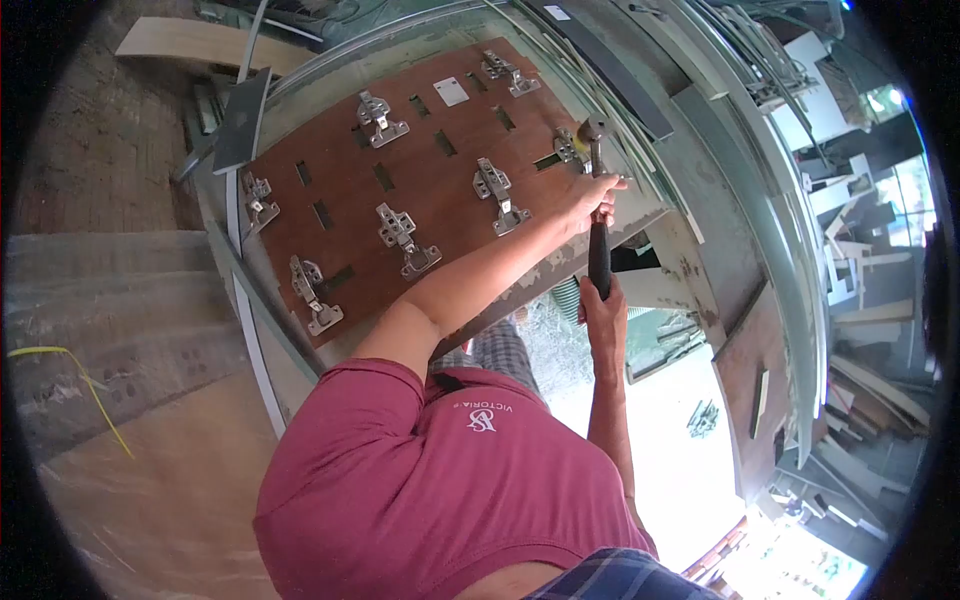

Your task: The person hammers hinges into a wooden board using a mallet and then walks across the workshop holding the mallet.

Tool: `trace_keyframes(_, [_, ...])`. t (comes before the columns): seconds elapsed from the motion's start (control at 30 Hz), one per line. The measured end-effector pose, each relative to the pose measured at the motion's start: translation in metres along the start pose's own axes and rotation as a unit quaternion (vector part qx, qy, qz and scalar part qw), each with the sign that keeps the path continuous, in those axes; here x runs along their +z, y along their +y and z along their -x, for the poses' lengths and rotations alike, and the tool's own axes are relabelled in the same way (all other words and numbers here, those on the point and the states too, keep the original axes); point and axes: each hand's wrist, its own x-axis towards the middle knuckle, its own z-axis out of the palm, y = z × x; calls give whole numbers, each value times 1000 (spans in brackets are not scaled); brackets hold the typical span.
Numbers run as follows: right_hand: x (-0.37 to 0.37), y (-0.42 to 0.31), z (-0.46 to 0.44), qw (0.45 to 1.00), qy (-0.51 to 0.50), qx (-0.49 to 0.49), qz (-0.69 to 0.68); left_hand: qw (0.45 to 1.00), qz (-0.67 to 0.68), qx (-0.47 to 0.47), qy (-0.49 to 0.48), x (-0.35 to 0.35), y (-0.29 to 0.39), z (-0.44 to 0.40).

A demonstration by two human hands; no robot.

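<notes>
closest to my feed's lower edge, i see a maroon shirt with white lettering and a monogram on it, and checked trousers just past it. the right hand comes up from the lower right, its fingers clamped around the bottom end of the black grip of a hammer. beyond it, the left hand reaches across the workbench, overlapping the hammer's shaft, with some fingers bent and one digit pointing outward; i cannot tell whether they close on the shaft or on something smaller.

under the left forearm lies a reddish-brown board with rectangular slots cut through it. i count seven metal cabinet hinges resting across it, among them a nearby one left of the forearm and another farther up. the hammer's head is just beside the hinge at the board's right side, though i cannot tell whether they touch. a white label lies toward the board's far edge.

past the board i make out thin strips along the bench, a dark slab beside them, and, off to the right, piled offcuts.
</notes>
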Motion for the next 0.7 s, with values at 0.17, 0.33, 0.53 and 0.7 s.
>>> trace_keyframes(0.17, [-3,-1,-13,1000,-12,-4,10,1000,-1,-6,1,0,5,-6])
trace_keyframes(0.33, [-1,-30,-47,998,-47,-35,5,999,10,46,19,10,54,-13])
trace_keyframes(0.53, [21,-70,-115,988,-110,-106,2,990,24,130,52,-3,131,-37])
trace_keyframes(0.7, [42,-89,-140,981,-141,-132,10,983,34,164,69,-31,161,-48])
